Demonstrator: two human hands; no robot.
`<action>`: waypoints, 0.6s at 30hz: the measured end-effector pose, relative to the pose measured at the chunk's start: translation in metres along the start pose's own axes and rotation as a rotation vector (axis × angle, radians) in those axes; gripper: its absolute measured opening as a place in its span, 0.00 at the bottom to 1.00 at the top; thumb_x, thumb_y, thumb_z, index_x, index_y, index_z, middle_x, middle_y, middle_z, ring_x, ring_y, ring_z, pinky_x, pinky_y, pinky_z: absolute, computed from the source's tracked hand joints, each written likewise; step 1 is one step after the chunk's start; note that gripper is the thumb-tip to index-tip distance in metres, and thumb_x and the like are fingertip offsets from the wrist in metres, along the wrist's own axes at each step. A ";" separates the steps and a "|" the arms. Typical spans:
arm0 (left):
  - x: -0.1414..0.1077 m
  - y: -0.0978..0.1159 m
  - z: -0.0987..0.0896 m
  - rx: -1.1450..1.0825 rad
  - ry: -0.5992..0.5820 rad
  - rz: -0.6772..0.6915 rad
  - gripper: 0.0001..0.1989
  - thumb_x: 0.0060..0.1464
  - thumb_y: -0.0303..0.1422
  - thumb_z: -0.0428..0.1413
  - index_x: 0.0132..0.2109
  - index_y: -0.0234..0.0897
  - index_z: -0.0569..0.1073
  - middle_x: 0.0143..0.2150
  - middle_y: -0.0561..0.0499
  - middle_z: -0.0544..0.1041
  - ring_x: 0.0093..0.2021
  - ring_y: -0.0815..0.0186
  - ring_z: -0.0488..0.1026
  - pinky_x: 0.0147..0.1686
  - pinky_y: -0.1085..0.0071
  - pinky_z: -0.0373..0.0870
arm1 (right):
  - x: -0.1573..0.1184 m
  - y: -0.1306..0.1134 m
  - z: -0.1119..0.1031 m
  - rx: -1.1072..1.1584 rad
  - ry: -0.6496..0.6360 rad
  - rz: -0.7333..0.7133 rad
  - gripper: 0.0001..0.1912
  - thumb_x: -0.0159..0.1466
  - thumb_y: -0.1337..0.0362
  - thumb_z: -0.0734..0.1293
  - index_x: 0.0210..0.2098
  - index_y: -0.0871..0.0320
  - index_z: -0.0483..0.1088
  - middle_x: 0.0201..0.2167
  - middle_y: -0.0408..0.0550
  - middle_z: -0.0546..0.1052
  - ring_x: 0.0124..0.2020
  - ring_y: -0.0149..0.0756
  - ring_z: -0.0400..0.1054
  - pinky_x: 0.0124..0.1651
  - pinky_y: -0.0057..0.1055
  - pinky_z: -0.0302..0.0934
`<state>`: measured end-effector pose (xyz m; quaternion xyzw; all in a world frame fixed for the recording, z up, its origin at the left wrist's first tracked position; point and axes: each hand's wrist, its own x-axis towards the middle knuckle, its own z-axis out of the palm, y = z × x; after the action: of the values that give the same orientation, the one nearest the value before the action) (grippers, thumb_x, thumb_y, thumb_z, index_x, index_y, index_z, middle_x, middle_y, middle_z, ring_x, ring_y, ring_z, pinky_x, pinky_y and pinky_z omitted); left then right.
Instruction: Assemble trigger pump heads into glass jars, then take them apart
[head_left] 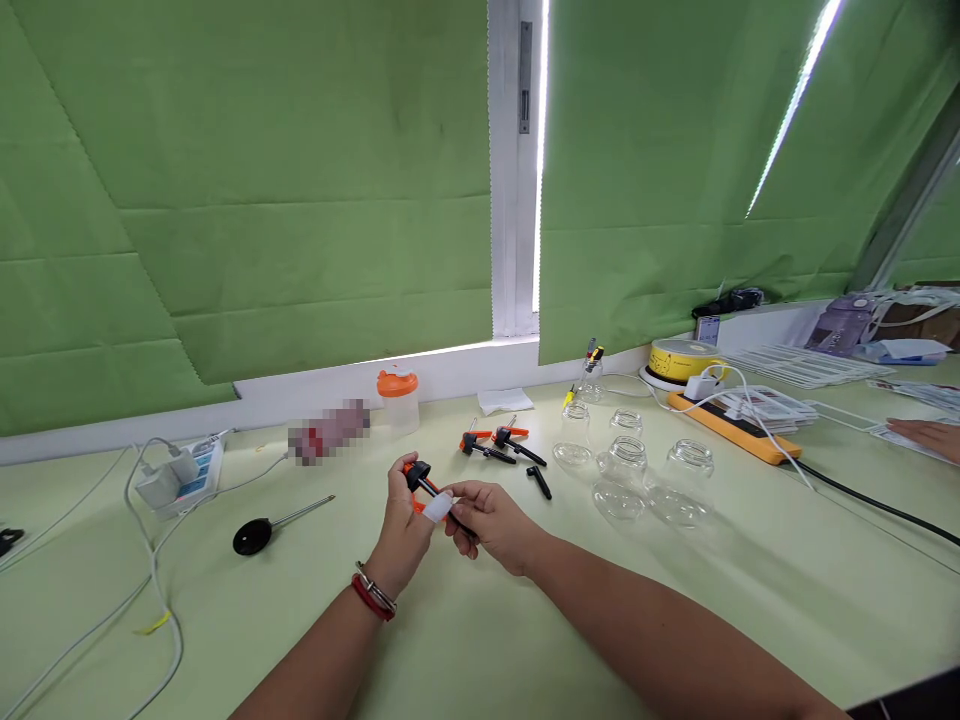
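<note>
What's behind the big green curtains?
Through the gap in the green curtains, you can see a pale window frame and a bright strip of light. The cloth covers the rest, so I can't tell what's there.

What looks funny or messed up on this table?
I can't see anything spilled or broken. The white cable sprawls in loose loops on the table, so it looks messy. A finger of the left hand has a white wrap around it, maybe a bandage, which is a bit unusual.
</note>
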<state>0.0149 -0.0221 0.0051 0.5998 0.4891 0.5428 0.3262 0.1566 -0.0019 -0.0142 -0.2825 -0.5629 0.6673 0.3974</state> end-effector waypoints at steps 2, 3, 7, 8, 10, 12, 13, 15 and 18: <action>0.000 0.000 -0.002 0.094 -0.009 0.087 0.36 0.44 0.32 0.60 0.59 0.41 0.53 0.55 0.43 0.60 0.54 0.57 0.61 0.53 0.60 0.57 | 0.000 -0.001 -0.001 0.066 0.005 0.013 0.24 0.54 0.53 0.68 0.45 0.60 0.68 0.19 0.39 0.69 0.15 0.24 0.61 0.18 0.23 0.52; 0.000 -0.001 -0.002 0.138 -0.012 0.124 0.41 0.41 0.30 0.62 0.60 0.41 0.52 0.58 0.43 0.57 0.57 0.55 0.58 0.55 0.59 0.54 | 0.000 -0.002 -0.002 0.086 0.008 0.022 0.24 0.53 0.53 0.68 0.45 0.61 0.68 0.17 0.38 0.68 0.15 0.25 0.60 0.18 0.23 0.52; 0.001 -0.007 -0.005 0.210 -0.068 0.188 0.56 0.31 0.27 0.65 0.65 0.43 0.43 0.63 0.42 0.52 0.61 0.51 0.52 0.58 0.55 0.50 | 0.001 0.000 -0.006 0.132 -0.007 0.027 0.22 0.53 0.55 0.70 0.43 0.61 0.70 0.18 0.39 0.69 0.16 0.25 0.60 0.19 0.24 0.52; 0.001 -0.009 -0.006 0.205 -0.079 0.206 0.58 0.30 0.27 0.65 0.65 0.44 0.42 0.63 0.42 0.52 0.61 0.50 0.52 0.58 0.54 0.50 | 0.000 0.000 -0.007 0.143 -0.021 0.020 0.21 0.53 0.55 0.70 0.42 0.61 0.70 0.19 0.40 0.69 0.16 0.24 0.59 0.20 0.24 0.51; 0.001 -0.012 -0.006 0.177 -0.093 0.242 0.59 0.28 0.27 0.65 0.66 0.45 0.41 0.64 0.43 0.50 0.62 0.50 0.50 0.58 0.54 0.50 | -0.001 0.000 -0.006 0.155 -0.054 0.009 0.19 0.54 0.56 0.69 0.41 0.61 0.71 0.20 0.41 0.70 0.18 0.24 0.57 0.20 0.24 0.49; 0.000 -0.013 -0.006 0.150 -0.105 0.258 0.59 0.28 0.27 0.65 0.66 0.44 0.42 0.65 0.42 0.49 0.63 0.49 0.49 0.58 0.54 0.49 | -0.002 0.000 -0.004 0.146 -0.077 0.008 0.18 0.54 0.56 0.69 0.40 0.61 0.71 0.20 0.41 0.69 0.18 0.23 0.56 0.21 0.23 0.47; 0.000 -0.013 -0.006 0.155 -0.112 0.259 0.59 0.28 0.27 0.65 0.66 0.42 0.42 0.66 0.42 0.48 0.63 0.48 0.48 0.59 0.53 0.48 | -0.002 0.000 -0.002 0.138 -0.079 0.011 0.17 0.54 0.56 0.69 0.39 0.61 0.72 0.20 0.41 0.69 0.19 0.23 0.55 0.21 0.23 0.46; 0.000 -0.012 -0.007 0.229 -0.126 0.267 0.60 0.28 0.28 0.65 0.66 0.39 0.41 0.66 0.40 0.47 0.63 0.47 0.47 0.59 0.51 0.46 | -0.003 0.000 0.000 0.126 -0.066 0.019 0.17 0.54 0.55 0.69 0.37 0.61 0.71 0.20 0.40 0.68 0.19 0.23 0.56 0.22 0.23 0.46; 0.000 -0.009 -0.006 0.407 -0.132 0.294 0.60 0.28 0.30 0.64 0.66 0.38 0.40 0.65 0.38 0.48 0.63 0.45 0.46 0.58 0.48 0.46 | -0.003 -0.001 0.002 0.136 -0.050 0.031 0.17 0.52 0.55 0.70 0.35 0.61 0.71 0.20 0.41 0.68 0.21 0.25 0.58 0.23 0.23 0.49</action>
<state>0.0065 -0.0202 -0.0022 0.7520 0.4733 0.4344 0.1475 0.1570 -0.0056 -0.0135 -0.2468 -0.5218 0.7168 0.3912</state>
